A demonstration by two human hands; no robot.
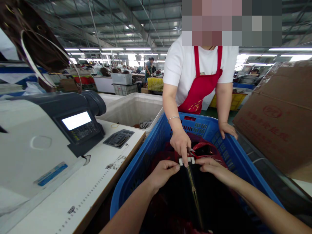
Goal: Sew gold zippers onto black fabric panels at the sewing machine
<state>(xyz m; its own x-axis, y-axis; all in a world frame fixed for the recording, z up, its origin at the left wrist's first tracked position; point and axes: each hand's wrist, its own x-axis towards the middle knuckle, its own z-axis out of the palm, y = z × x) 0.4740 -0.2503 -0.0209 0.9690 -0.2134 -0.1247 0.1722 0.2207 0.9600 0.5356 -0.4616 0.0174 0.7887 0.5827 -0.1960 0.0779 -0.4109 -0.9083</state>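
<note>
A black garment piece with a gold zipper stretches over the blue plastic crate. My left hand pinches its top edge left of the zipper, beside a white strip. On the other side my right hand grips the same edge between thumb and fingers. Between my hands, a co-worker's hand points a finger at the zipper's top end. That hand also holds a small pair of metal snips. Below my hands the dark cloth hides its own outline.
A sewing machine with a lit panel stands on the white table at left. Behind it is a white bin. The co-worker in a red apron leans over the crate's far end. A cardboard box stands at right.
</note>
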